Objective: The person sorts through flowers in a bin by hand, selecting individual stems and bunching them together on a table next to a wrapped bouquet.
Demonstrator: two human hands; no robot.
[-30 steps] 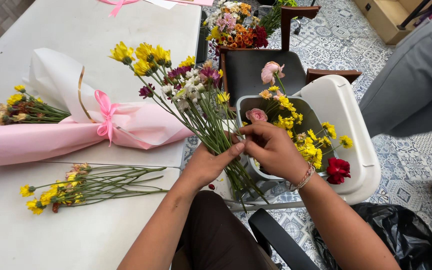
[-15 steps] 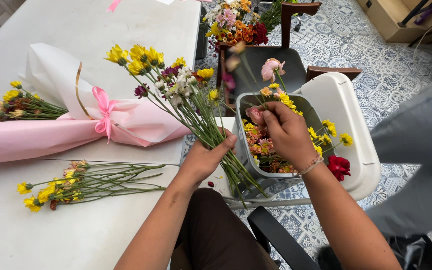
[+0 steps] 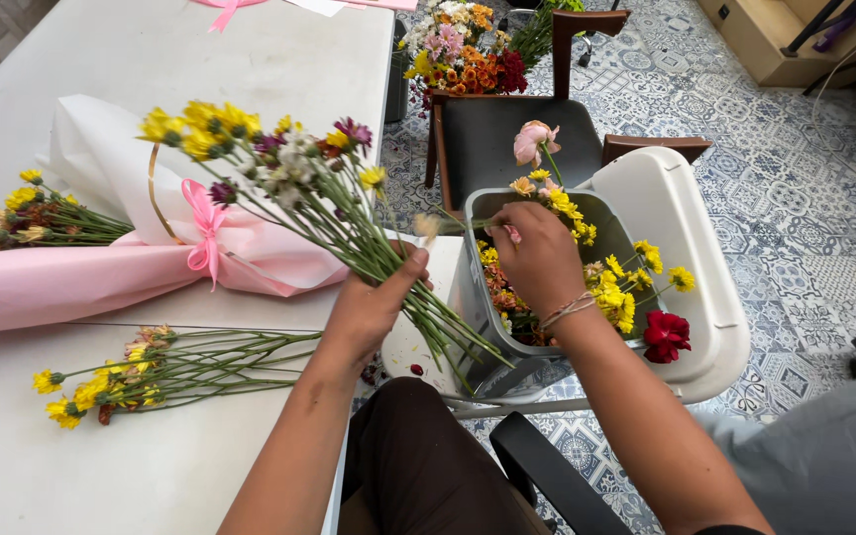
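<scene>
My left hand (image 3: 369, 307) grips the stems of a loose bunch of flowers (image 3: 279, 168), yellow, white and purple heads pointing up-left over the white table (image 3: 151, 466). My right hand (image 3: 537, 260) is closed on a flower stem (image 3: 453, 226) at the rim of a grey bin (image 3: 482, 297) full of yellow, orange, pink and red flowers. The stem's pale head (image 3: 427, 228) points toward the bunch. The bin rests on a white plastic chair (image 3: 686, 248).
A pink-wrapped bouquet (image 3: 101, 267) with a pink ribbon bow lies on the table at left. A small bundle of yellow flowers (image 3: 151, 372) lies nearer me. Beyond stand a dark chair (image 3: 507, 129), a bucket of mixed flowers (image 3: 463, 54) and patterned floor tiles.
My right hand left the bunch, reached into the bin and now draws a stem out toward the left. The left hand kept holding the bunch, which tilted slightly.
</scene>
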